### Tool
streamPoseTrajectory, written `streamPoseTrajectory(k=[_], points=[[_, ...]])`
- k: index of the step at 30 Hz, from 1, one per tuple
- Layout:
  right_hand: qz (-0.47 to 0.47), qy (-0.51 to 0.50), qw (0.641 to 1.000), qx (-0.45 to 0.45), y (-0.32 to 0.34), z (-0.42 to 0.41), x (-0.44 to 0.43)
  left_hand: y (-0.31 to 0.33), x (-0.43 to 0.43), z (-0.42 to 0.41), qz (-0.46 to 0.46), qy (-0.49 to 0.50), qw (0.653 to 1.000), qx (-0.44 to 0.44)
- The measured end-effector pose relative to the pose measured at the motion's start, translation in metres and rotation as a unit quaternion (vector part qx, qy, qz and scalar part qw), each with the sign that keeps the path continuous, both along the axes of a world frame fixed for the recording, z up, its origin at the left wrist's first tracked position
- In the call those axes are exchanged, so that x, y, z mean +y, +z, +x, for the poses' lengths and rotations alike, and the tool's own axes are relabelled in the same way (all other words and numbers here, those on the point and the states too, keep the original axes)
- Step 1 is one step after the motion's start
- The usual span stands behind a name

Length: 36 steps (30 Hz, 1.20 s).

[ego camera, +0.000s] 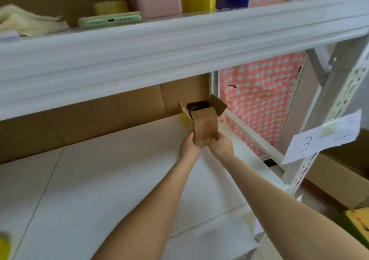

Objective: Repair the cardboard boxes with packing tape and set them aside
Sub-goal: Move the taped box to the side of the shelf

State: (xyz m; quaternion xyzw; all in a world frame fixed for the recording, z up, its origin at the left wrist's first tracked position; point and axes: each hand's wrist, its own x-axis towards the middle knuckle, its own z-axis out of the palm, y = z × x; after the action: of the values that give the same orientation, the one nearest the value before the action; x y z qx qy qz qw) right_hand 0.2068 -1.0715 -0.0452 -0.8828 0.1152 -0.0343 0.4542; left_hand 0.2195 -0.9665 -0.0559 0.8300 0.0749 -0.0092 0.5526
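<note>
— White shelf board (99, 180) lies under the arms, smooth and flat, with one thin seam running away on the left. What is over it?

— Two bare forearms, reaching forward. The left hand (188, 147) and right hand (220, 145) are close together, each gripping the near end of a small box (204, 124), one on either side. The fingers are blurred.

— And the box itself?

— Brown cardboard, tall and narrow. Its top is open, its flaps are splayed outward and it is dark inside. It sits between the hands and just past them, near the back right corner of the board. Whether its base touches the board, I cannot tell.

— Beyond the hands?

— A plain cardboard sheet (119, 110) forms the back wall, creased into panels. Right of the right hand is a pink sheet (259, 100) with white dots, torn in spots. Nearer on that side a perforated white post (329, 120) carries a paper label (319, 138) marked "3".

— Above them?

— A thick, ribbed white beam (159, 50). On the level above it lies a pale green phone (109, 21), flat, with a yellow roll (198, 0) farther back.
</note>
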Motion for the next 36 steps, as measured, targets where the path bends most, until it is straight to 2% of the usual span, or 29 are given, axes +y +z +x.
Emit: streamPoseTrajectory(k=[2,4,8,11,15,22,28,36], points=[[-0.006,0.026,1.000,0.013,-0.003,0.000,-0.001,0.000,-0.005,-0.004,-0.012,0.000,1.000,0.013],[-0.001,0.027,0.999,0.020,-0.008,-0.003,-0.001,0.000,-0.005,-0.012,0.017,0.004,1.000,-0.001],[-0.010,-0.007,1.000,0.020,-0.012,-0.018,0.013,0.007,0.018,-0.031,0.179,0.039,0.983,-0.018],[-0.046,0.035,0.998,-0.027,-0.005,-0.027,0.042,0.021,0.055,-0.047,0.301,0.055,0.952,-0.030],[-0.096,0.126,0.985,-0.062,0.011,-0.041,0.102,0.040,0.113,-0.079,0.386,0.094,0.917,-0.039],[-0.143,0.240,0.957,-0.084,0.029,-0.100,0.236,0.050,0.242,-0.155,0.414,0.165,0.895,-0.033],[-0.178,0.270,0.940,-0.110,0.041,-0.173,0.375,0.054,0.382,-0.238,0.414,0.193,0.888,-0.048],[-0.162,0.296,0.936,-0.101,0.048,-0.246,0.537,0.059,0.553,-0.324,0.396,0.226,0.890,-0.006]])
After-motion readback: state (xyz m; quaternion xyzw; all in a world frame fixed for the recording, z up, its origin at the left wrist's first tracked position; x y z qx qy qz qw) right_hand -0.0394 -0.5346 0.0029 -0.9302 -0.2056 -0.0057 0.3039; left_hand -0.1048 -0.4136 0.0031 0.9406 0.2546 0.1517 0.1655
